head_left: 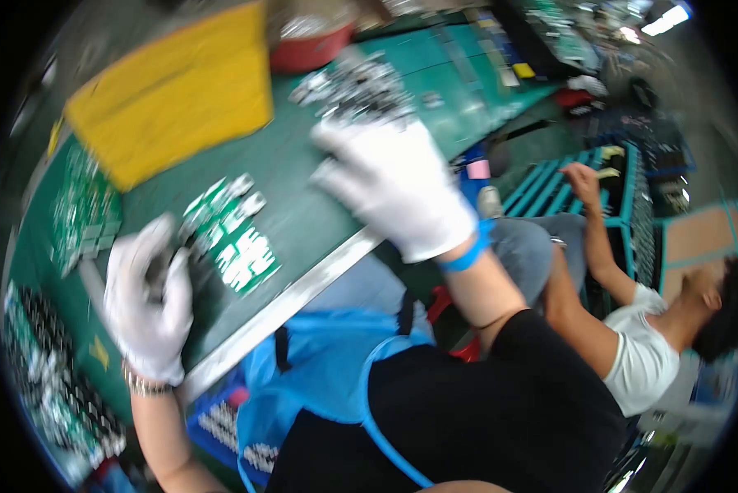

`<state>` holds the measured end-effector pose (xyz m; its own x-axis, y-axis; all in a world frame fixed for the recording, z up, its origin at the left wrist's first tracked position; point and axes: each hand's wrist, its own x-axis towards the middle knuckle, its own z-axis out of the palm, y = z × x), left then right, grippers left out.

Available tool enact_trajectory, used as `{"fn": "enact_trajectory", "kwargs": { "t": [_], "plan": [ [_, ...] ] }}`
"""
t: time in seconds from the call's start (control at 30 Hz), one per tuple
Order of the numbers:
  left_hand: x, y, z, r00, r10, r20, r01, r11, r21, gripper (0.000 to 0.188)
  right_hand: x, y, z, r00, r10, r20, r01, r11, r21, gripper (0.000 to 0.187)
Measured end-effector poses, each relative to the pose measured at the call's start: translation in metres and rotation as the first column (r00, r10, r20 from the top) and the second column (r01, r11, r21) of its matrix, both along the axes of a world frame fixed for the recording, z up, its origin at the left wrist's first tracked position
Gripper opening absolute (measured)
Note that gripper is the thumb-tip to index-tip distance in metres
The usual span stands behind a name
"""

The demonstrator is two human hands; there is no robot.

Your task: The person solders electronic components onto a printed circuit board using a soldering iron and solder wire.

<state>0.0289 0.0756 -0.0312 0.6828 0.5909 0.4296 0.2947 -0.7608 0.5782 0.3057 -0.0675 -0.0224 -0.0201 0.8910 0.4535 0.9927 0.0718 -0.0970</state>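
My left hand [149, 296], in a white glove, is curled beside a green circuit board [242, 251]. A small dark thing seems to sit between its thumb and fingers, too blurred to name. The board lies on the green tabletop and carries white and silvery parts. My right hand [398, 185], also gloved and smeared by motion, reaches over the table at the near side of a heap of small silvery metal parts [365, 89]. Its thumb and a finger stand apart, and I see nothing held; the other fingertips are hard to make out.
A yellow bin [180, 86] stands at the back left, with a red bowl [311, 51] beside it. Stacked green boards [81, 214] and more boards [57, 386] line the left. A seated person [632, 345] is at the right, near a teal rack [624, 205].
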Motion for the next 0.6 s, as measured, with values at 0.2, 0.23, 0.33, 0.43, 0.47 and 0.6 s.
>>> {"fn": "enact_trajectory", "kwargs": {
  "t": [0.2,0.23,0.33,0.43,0.47,0.6],
  "plan": [
    [-0.029,0.001,-0.010,0.987,0.126,0.103,-0.108,0.979,-0.171,0.034,-0.019,0.010,-0.025,0.990,-0.121,-0.075,0.127,0.989,0.072,0.026],
    [-0.025,-0.004,-0.005,0.990,0.100,0.099,-0.072,0.965,-0.251,0.034,-0.015,0.012,-0.023,0.968,-0.100,-0.230,0.114,0.992,0.048,0.029],
    [0.011,-0.019,0.027,0.993,-0.116,0.003,0.114,0.971,-0.211,0.043,-0.029,0.013,0.004,0.713,-0.048,-0.700,0.058,0.998,-0.009,0.035],
    [0.045,-0.017,0.035,0.986,-0.164,0.012,0.165,0.983,-0.082,0.048,-0.060,0.018,0.016,0.382,0.090,-0.920,-0.081,0.995,0.063,0.046],
    [0.051,-0.014,0.033,0.972,-0.233,0.045,0.227,0.968,0.105,0.049,-0.070,0.023,0.010,0.326,0.189,-0.926,-0.104,0.981,0.164,0.048],
    [0.052,-0.022,0.037,0.974,-0.219,-0.058,0.223,0.971,0.082,0.049,-0.064,0.020,0.009,0.521,0.147,-0.841,-0.066,0.989,0.132,0.053]
  ]
}}
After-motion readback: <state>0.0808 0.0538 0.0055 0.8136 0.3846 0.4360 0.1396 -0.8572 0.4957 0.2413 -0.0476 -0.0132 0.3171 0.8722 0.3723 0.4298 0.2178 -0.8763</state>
